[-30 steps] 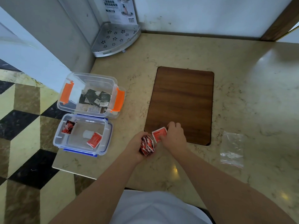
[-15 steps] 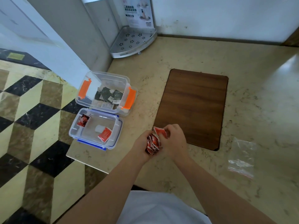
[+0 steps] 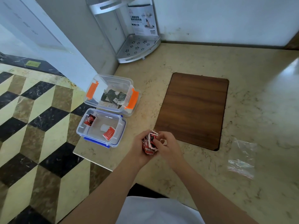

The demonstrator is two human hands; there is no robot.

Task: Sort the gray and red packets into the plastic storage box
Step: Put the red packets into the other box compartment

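Note:
My left hand and my right hand together clasp a bundle of red packets above the counter, just right of the boxes. A clear box with blue clips holds two red packets, one at its far left. Behind it a clear box with orange clips holds several dark gray packets.
A dark wooden board lies on the beige stone counter to the right of my hands. An empty clear zip bag rests at the right. A metal corner shelf stands against the wall. The counter's left edge drops to a patterned floor.
My right hand has brought the single red packet off the board into the bundle in my left hand. Both hands now close around the bundle. The camera view has shifted left.

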